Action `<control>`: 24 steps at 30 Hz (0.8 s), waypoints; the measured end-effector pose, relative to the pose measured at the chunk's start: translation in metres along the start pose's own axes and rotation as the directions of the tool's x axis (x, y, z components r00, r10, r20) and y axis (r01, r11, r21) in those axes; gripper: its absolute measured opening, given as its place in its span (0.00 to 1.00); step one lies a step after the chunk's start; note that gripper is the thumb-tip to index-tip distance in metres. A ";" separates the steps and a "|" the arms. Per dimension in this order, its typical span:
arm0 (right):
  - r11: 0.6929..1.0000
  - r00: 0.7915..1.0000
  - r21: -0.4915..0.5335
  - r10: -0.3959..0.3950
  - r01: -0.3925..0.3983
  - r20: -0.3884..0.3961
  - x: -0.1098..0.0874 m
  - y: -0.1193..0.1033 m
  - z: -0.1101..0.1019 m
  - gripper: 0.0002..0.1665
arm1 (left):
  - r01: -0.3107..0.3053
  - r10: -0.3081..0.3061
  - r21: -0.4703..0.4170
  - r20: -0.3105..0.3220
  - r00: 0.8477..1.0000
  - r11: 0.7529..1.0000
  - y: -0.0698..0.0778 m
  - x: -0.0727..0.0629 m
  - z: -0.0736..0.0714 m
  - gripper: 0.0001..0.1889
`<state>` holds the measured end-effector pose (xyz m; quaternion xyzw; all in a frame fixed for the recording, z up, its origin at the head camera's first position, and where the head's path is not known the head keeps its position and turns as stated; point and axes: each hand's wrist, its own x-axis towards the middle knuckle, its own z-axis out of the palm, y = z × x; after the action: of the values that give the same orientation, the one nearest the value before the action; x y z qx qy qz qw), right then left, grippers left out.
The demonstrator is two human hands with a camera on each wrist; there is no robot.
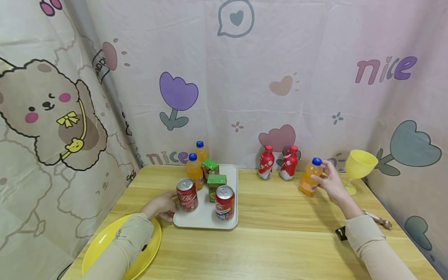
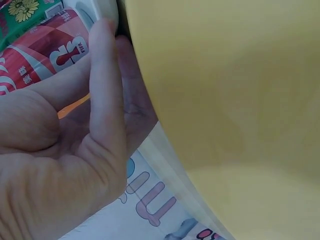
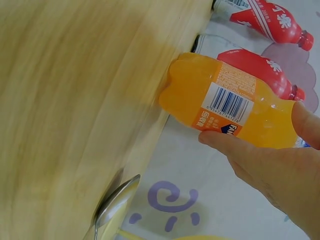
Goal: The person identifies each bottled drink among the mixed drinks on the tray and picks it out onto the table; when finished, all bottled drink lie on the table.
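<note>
My left hand grips the left edge of a white tray, next to a red cola can. In the left wrist view one finger runs straight up to the tray's rim; the thumb tip is hidden. A second cola can, two green drink cartons and two orange soda bottles stand on the tray. On the right, my right hand holds another orange soda bottle between thumb and fingers, blue cap up. Its barcode label shows in the right wrist view.
Two red bottles stand by the back curtain. A yellow goblet is at the back right, with a spoon near it. Beneath my left forearm lies a yellow plate. A small black object sits beside my right sleeve.
</note>
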<state>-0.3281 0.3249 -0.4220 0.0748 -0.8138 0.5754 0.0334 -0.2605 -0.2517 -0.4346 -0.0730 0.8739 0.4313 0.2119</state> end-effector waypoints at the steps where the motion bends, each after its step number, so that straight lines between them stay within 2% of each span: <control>1: 1.000 1.000 0.000 0.001 -0.001 0.000 0.000 0.000 0.000 0.42 | 0.000 0.000 0.000 -0.001 1.000 1.000 0.000 0.000 0.000 0.39; 10: 1.000 1.000 0.005 0.018 -0.018 0.006 -0.001 0.002 -0.003 0.42 | 0.004 -0.004 -0.017 0.011 1.000 1.000 -0.001 0.000 0.000 0.39; 20: 0.990 1.000 -0.142 0.002 0.001 0.020 -0.003 -0.002 -0.007 0.47 | 0.019 -0.019 -0.016 0.006 1.000 1.000 -0.002 0.003 -0.002 0.40; 24: 0.979 0.999 -0.200 -0.034 0.030 -0.018 -0.008 -0.013 -0.004 0.51 | 0.014 -0.014 -0.025 0.008 1.000 1.000 -0.003 0.002 -0.002 0.41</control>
<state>-0.3180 0.3246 -0.4095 0.0779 -0.8657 0.4909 0.0589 -0.2616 -0.2551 -0.4370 -0.0801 0.8669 0.4412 0.2176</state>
